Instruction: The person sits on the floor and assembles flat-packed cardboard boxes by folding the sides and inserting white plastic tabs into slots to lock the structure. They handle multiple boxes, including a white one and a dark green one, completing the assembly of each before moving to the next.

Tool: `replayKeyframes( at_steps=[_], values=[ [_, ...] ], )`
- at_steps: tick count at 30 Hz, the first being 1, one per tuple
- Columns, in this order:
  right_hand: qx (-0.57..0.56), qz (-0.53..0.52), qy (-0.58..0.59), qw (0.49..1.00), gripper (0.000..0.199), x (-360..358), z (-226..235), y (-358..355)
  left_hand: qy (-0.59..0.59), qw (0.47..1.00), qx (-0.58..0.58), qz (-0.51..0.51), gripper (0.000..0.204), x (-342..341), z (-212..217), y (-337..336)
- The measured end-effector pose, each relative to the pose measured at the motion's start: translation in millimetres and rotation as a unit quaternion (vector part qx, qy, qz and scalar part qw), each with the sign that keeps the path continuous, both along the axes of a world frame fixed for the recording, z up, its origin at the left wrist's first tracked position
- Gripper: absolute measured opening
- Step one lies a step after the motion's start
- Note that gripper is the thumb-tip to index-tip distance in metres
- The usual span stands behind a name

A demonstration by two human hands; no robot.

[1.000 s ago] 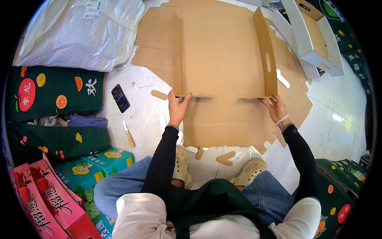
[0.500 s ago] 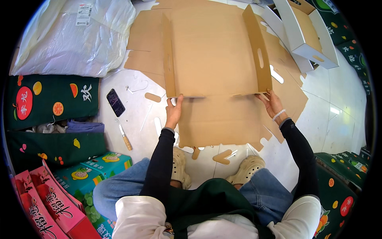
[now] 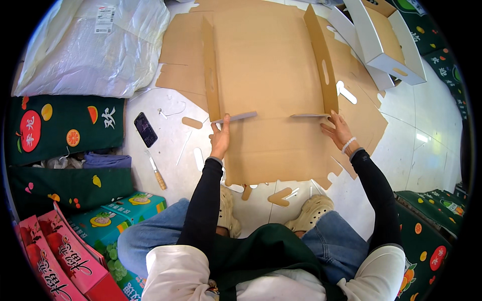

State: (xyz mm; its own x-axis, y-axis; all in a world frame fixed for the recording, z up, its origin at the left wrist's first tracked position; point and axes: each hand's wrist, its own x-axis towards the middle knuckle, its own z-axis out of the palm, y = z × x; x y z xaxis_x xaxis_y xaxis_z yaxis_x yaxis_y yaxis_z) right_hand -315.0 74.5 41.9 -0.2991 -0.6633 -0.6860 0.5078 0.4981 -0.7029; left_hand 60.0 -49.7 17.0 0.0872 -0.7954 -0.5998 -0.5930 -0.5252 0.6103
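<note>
A brown cardboard box blank (image 3: 266, 70) lies partly folded in front of me, its left side panel (image 3: 210, 70) and right side panel (image 3: 321, 57) standing up. Each panel has a handle slot. My left hand (image 3: 220, 136) pinches the near corner of the left panel, where a small flap (image 3: 242, 116) turns inward. At the near corner of the right panel, my right hand (image 3: 339, 129) grips the fold beside the other inward flap (image 3: 309, 115), thumb and fingers on the board. The near panel (image 3: 281, 155) lies flat toward my feet.
A phone (image 3: 145, 129) and a wooden-handled knife (image 3: 156, 170) lie on the floor at left, near cardboard offcuts (image 3: 192, 122). White boxes (image 3: 389, 45) stand at far right. A plastic-wrapped bundle (image 3: 95, 50) is at far left; pink cartons (image 3: 75, 251) stand near left.
Both small flaps have swung away from me and now show more of their pale outer faces. The right hand has shifted slightly left, and the side panels' near ends have moved a little.
</note>
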Motion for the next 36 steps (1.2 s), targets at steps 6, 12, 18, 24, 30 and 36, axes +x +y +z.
replayKeyframes(
  at_steps=[6, 12, 18, 24, 30, 36],
  values=[
    [0.114, 0.214, 0.149, 0.959, 0.102, -25, -5, 5, -0.001, 1.0, -0.023, -0.021, 0.118, -6, 5, 0],
    [0.153, 0.221, 0.102, 0.958, 0.098, -17, 11, -3, 0.1, 0.995, 0.009, -0.017, 0.118, 9, 14, -9],
    [0.121, 0.201, 0.108, 0.966, 0.086, -36, -14, -1, 0.154, 0.979, 0.129, -0.018, 0.101, 7, 35, -20],
    [0.045, 0.225, 0.149, 0.962, 0.076, -44, 0, -14, 0.252, 0.951, 0.177, -0.008, 0.063, 10, 67, -38],
    [-0.056, 0.222, 0.239, 0.944, 0.076, -44, -1, -17, 0.236, 0.971, 0.013, 0.023, 0.087, 19, 51, -38],
    [-0.112, 0.222, 0.363, 0.898, 0.082, -42, -14, -11, 0.102, 0.989, -0.017, -0.101, 0.1, 12, 47, -47]
  ],
)
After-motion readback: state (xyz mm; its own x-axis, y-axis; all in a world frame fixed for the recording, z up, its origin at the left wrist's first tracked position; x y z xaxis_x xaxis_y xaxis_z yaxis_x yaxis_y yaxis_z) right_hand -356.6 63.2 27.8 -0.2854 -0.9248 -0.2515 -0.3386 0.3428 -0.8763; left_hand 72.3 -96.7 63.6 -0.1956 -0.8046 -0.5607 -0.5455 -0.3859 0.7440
